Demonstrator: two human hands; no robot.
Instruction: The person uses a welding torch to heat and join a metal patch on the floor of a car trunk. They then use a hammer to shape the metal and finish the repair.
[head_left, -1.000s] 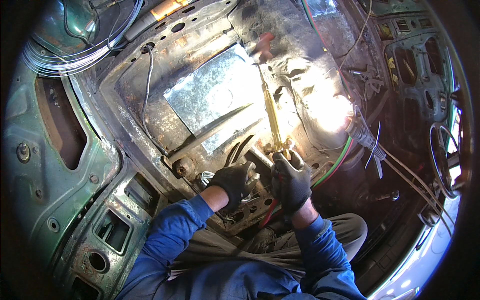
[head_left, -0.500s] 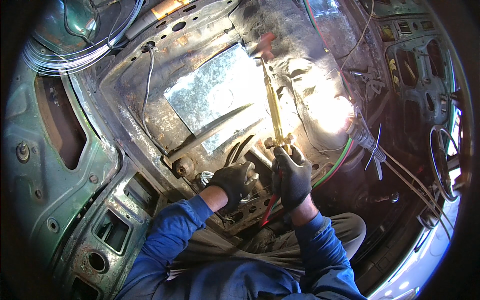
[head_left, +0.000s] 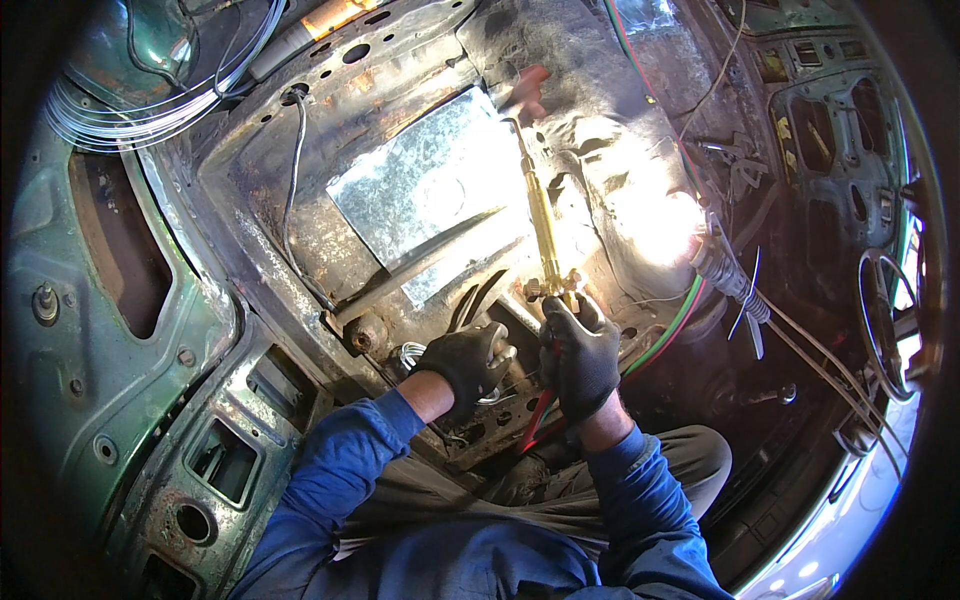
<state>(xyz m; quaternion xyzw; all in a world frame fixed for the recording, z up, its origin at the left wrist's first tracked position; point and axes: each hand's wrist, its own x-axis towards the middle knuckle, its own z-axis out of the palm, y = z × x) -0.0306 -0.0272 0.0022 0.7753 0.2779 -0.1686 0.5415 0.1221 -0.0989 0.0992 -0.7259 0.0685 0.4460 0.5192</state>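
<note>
"Spreading out beyond the fingers, the rusted car floor pan (head_left: 340, 265); the bright sheet-metal patch (head_left: 400, 190) lies ahead-left of the right hand (head_left: 582, 355)!"

"And the brass gas torch (head_left: 543, 225)?"

"Straight ahead, its rear gripped in the right fingers. Left hand (head_left: 468, 365): fingers curled, can't tell around what. Valve knobs (head_left: 534, 289) just past the gripping fingertips."

"Step?"

"Positioning the torch, I'd judge; next calls for a firm wrist."

Golden torch (head_left: 541, 215), black gloves (head_left: 588, 365), blue sleeves (head_left: 652, 495), green door panel (head_left: 70, 345), silvery wire (head_left: 135, 137)
</note>
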